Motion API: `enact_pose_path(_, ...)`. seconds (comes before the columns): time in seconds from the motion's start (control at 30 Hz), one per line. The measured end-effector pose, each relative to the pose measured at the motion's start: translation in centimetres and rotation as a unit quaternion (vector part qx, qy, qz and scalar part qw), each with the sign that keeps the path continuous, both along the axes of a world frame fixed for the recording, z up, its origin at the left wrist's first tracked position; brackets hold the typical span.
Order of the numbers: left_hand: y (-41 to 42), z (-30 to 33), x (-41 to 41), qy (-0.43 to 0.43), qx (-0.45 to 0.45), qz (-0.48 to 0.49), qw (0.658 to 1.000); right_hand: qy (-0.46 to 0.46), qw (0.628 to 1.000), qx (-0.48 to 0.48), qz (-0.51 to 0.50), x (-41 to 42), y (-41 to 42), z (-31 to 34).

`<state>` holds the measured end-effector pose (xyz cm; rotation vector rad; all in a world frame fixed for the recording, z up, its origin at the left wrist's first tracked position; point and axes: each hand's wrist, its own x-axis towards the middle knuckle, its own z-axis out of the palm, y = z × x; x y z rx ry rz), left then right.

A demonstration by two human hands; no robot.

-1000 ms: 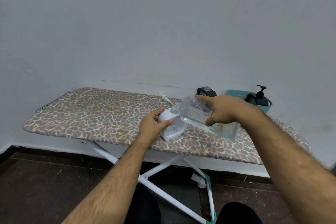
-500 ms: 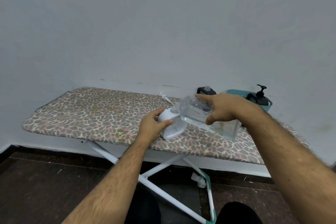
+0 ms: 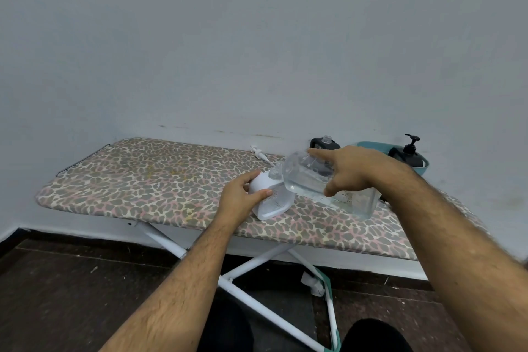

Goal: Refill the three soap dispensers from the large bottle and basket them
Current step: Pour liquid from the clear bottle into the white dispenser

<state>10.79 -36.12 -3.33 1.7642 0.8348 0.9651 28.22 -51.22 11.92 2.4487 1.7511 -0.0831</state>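
Pour underway: large bottle (image 3: 311, 177) tipped over white dispenser (image 3: 271, 200) on ironing board (image 3: 148, 180).

L hand (image 3: 240, 197) wrapped round the white dispenser, thumb on its near face, steadying it, tilted, on the board near the front edge. R hand (image 3: 351, 171) grips the clear bottle from above, index finger stretched along its top; bottle lies nearly sideways, neck down-left just at the dispenser's open mouth. Behind R hand, by the wall: black dispenser (image 3: 324, 144), cap off, partly hidden. Teal basket (image 3: 423, 168) at far R end holds a black pump dispenser (image 3: 408, 151), upright. Loose white pump (image 3: 258, 153) lies at the board's back edge. L half of board bare, open room there. White crossed legs (image 3: 243, 291) below, dark floor.
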Motion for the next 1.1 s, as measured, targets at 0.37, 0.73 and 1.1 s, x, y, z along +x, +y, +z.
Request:
enact_pose_path(0.37,0.11,-0.10,0.08,-0.004,0.004,-0.001,1.000,-0.018,1.000,-0.002,0.003,0.10,0.00,0.07)
enact_pose_path(0.73,0.16,-0.14,0.08,0.001,0.001,0.002,1.000,-0.019,1.000,-0.007,0.004,-0.18,-0.06,0.28)
enact_pose_path(1.1,0.22,-0.18,0.07,0.009,0.009,0.006,1.000,-0.016,1.000,-0.008,0.001,-0.23,-0.01,0.31)
